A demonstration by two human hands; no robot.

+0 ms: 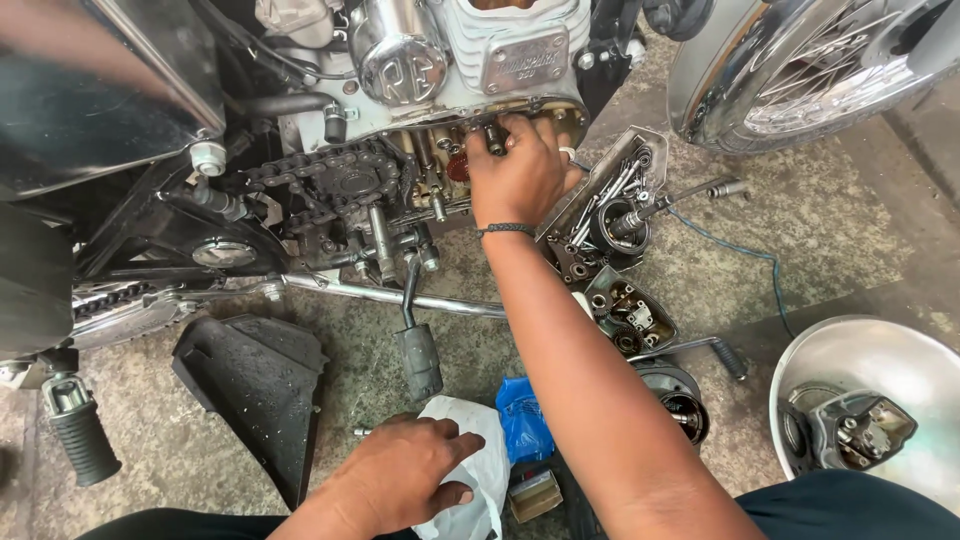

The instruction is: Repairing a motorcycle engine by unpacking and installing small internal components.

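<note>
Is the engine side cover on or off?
Off: drive chain and sprocket are exposed; a removed cover lies on the floor holding bolts.

Greasy open engine case [430, 170]; crumpled white rag [478, 470] on floor.

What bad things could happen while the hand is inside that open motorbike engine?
1. The right hand works among the bare gears and black drive chain; fingers could get pinched or cut if anything turns.
2. The open metal engine cover full of loose bolts lies on the concrete floor close to the arm; a bump might scatter small parts.
3. The left hand rests on a white plastic bag, which could slip under weight.
</note>
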